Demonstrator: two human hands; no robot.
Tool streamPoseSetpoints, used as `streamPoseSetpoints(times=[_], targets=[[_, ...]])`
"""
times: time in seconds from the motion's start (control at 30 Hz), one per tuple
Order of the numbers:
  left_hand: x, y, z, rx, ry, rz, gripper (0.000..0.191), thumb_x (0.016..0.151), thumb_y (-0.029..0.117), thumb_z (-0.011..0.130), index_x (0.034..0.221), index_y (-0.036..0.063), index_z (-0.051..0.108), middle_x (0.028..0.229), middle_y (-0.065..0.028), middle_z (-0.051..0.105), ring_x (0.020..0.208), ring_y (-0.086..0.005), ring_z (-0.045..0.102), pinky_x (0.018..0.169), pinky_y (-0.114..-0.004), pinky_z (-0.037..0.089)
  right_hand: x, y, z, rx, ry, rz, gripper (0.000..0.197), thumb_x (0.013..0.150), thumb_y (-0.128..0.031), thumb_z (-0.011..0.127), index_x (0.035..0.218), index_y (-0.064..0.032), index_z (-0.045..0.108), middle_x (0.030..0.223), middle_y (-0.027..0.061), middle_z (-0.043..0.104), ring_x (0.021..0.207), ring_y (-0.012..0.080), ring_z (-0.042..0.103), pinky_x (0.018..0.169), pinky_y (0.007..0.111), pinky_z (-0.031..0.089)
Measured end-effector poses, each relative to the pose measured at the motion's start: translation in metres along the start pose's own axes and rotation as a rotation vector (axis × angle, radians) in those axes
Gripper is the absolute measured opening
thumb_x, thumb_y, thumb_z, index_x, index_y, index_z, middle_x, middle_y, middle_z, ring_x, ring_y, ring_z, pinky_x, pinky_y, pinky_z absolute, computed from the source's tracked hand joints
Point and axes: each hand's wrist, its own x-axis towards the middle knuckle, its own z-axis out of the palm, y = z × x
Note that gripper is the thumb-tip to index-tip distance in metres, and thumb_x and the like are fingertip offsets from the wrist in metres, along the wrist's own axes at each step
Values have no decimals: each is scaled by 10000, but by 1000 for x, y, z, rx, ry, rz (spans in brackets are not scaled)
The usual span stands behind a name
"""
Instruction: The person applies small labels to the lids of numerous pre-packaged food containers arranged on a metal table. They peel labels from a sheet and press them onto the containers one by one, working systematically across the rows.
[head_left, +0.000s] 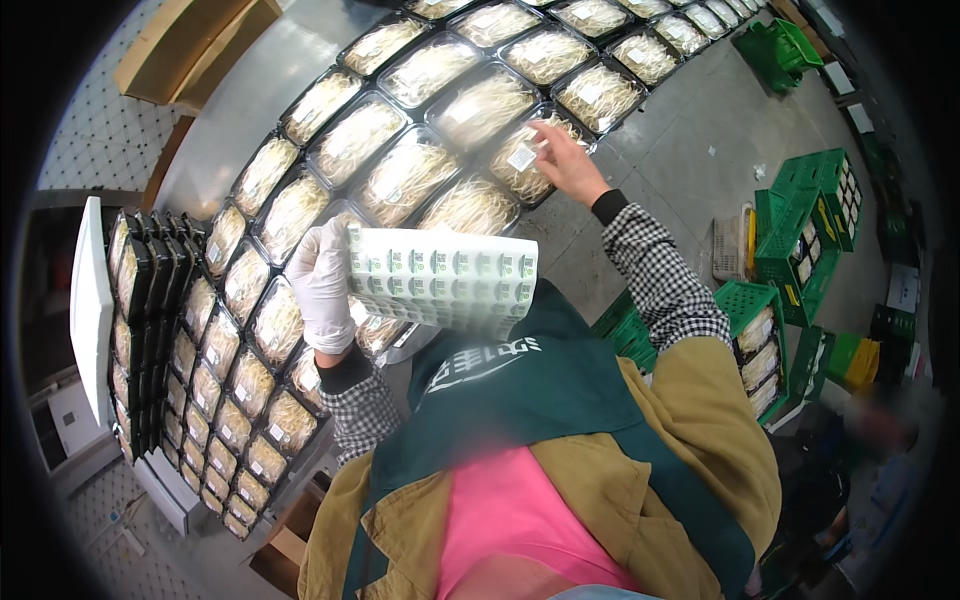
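Note:
My left hand (321, 289), in a white glove, grips the left edge of a sheet of round green-and-white stickers (442, 277) in front of my apron. Bare and with its fingers slightly bent, my right hand (564, 161) is over the right edge of a black tray of bean sprouts (517, 159) that bears a white label (521, 157). Whether its fingertips touch the wrap or hold a sticker, I cannot tell. Rows of similar wrapped trays (409, 176) cover the metal table around both hands. Many of them bear white labels, and glare hides parts of some lids.
Stacked sprout trays (139, 300) stand at the left beside a white foam lid (90, 311). Green crates (799, 240), some holding packed trays, are on the floor at the right. Cardboard (180, 45) lies beyond the table at the upper left. A blurred person (810, 480) is at the lower right.

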Motion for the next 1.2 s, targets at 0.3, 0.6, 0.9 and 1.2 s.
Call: streamPoseSetpoints(times=[0.3,0.6,0.9,1.2], targets=[[13,3,22,-52,74,-33,218,966,253,572,958,45,638,794,23,625,675,-39,534,590,-193,407,23,84,-80,-62,513,267,494,831,-73,651,1285,-21,462,843,72,646,774,201,612,718,337,505],[18,6,55,-121,-6,-94,192,946,186,596,1066,38,619,934,1,647,827,-62,599,736,-201,475,55,145,-104,-578,427,40,451,793,-156,674,1216,-115,523,948,86,633,986,282,566,856,411,437],[22,20,135,72,-160,-88,288,937,166,602,1205,62,604,915,40,643,748,-21,564,679,-149,439,163,149,-47,-248,362,220,173,774,-259,704,809,-92,727,1015,51,667,965,257,592,871,383,441],[33,12,182,179,-312,9,294,978,169,475,1235,34,521,1140,-71,561,1020,-145,533,883,-289,438,174,130,-76,-41,145,171,132,851,-145,655,911,-29,639,883,102,672,821,199,639,734,318,497]])
